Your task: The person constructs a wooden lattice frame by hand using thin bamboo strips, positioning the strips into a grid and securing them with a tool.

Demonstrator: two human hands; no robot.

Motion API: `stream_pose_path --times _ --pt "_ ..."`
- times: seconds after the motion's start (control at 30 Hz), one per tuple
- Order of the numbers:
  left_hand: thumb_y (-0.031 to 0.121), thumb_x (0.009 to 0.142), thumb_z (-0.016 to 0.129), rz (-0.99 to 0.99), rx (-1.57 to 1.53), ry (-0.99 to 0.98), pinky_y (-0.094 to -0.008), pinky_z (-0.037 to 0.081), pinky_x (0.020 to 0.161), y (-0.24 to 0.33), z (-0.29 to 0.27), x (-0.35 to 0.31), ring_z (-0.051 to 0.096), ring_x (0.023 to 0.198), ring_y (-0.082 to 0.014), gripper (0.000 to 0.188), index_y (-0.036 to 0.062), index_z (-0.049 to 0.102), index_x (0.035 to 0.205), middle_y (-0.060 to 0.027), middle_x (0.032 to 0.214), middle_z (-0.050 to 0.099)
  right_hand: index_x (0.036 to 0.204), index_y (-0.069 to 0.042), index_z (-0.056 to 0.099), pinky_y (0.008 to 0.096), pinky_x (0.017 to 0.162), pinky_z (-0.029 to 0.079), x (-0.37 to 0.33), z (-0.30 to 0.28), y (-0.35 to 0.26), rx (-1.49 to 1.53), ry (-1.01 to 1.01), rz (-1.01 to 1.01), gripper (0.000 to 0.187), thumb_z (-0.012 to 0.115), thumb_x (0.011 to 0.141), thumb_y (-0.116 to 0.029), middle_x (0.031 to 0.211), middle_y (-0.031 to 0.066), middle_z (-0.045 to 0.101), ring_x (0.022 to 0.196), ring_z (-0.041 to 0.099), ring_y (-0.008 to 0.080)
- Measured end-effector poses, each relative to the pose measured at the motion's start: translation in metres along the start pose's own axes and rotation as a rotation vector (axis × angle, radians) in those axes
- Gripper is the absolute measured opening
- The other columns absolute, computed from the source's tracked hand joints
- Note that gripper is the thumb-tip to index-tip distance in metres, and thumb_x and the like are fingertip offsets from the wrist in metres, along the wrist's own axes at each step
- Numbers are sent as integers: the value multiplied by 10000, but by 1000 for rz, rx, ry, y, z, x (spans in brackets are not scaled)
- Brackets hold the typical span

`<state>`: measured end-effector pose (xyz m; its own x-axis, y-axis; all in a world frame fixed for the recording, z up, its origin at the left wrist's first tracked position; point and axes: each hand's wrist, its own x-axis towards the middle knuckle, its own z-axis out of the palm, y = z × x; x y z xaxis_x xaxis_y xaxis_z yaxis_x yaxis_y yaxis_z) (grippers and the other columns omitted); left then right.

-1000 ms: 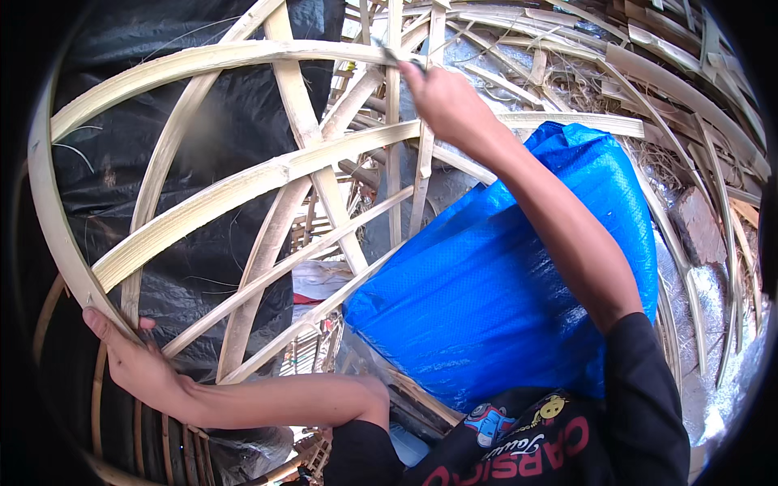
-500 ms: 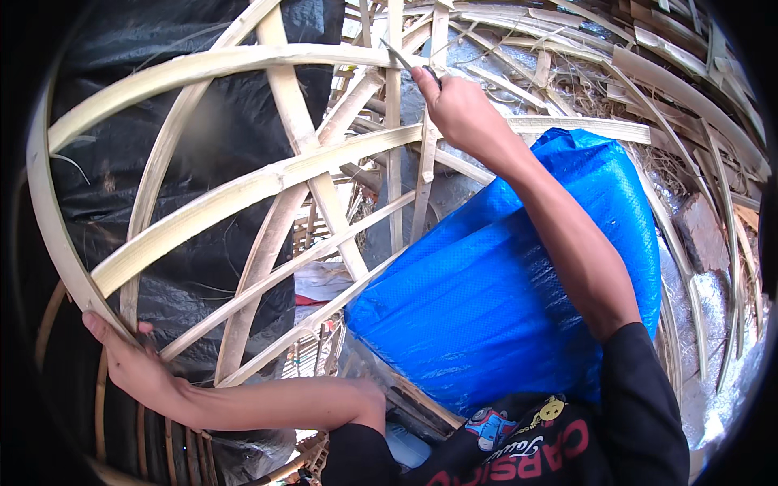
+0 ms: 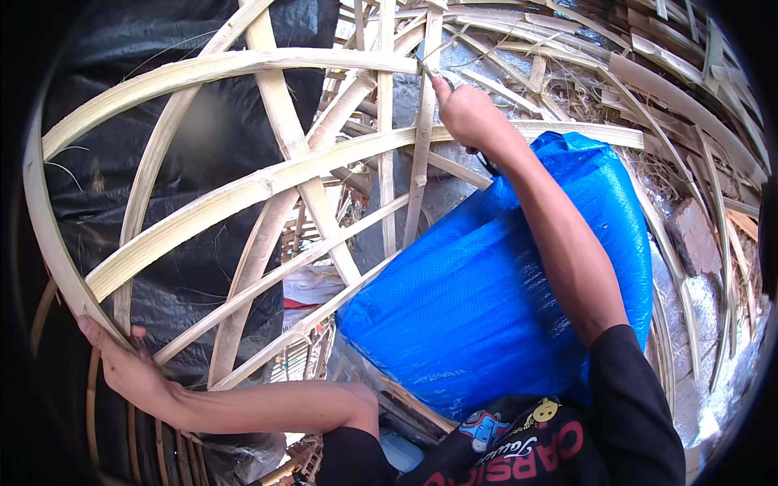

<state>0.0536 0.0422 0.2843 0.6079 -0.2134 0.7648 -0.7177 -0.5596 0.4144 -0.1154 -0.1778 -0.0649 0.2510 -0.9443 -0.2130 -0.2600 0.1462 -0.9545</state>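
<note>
A frame of pale bamboo strips crosses the left half of the view. On its outer left side runs a bent bamboo rim (image 3: pixel 50 219), and my left hand (image 3: pixel 134 373) is closed around that rim's lower end. My right hand (image 3: pixel 474 113) grips a knife (image 3: pixel 422 55), whose blade is at the cut end of the upper curved strip (image 3: pixel 267 59); most of the handle is hidden in my fist. Below it, the lower curved strip (image 3: pixel 203 204) reaches right over the edge of a blue plastic sheet (image 3: pixel 486 308) covering my lap.
Black plastic sheeting (image 3: pixel 219 138) lies behind the frame on the left. Long split bamboo strips (image 3: pixel 689 73) are piled at the upper right, with fibres and shavings near them. A brown block (image 3: pixel 694 235) sits among strips on the right.
My right hand has moved slightly right and down, and the knife has turned so its blade no longer crosses over the upper strip. My left hand keeps its hold on the rim.
</note>
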Motion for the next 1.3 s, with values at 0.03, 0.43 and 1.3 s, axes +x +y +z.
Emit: stream_pose_path --times 0.03,0.43,1.3 --pt "704 874 571 24 -4 19 -242 281 528 0 1 0 382 581 -77 788 -3 648 1214 -21 695 502 763 150 626 471 596 538 -2 -7 -4 29 -51 22 751 299 1054 -460 613 259 614 519 639 372" --pt "708 869 573 -53 18 -28 -250 238 507 6 -2 -2 319 537 -72 712 14 693 977 -2 669 497 842 156 621 515 671 537 18 -41 -6 -584 -85 -350 743 262 1057 -458 770 316 647 722 655 450" --pt "716 868 563 -47 37 -2 -256 234 513 6 2 -9 326 538 -77 717 12 690 903 5 650 485 760 -32 572 398 425 482 58 -77 30 -965 85 -537 633 365 1016 -573 536 108 561 411 539 234"
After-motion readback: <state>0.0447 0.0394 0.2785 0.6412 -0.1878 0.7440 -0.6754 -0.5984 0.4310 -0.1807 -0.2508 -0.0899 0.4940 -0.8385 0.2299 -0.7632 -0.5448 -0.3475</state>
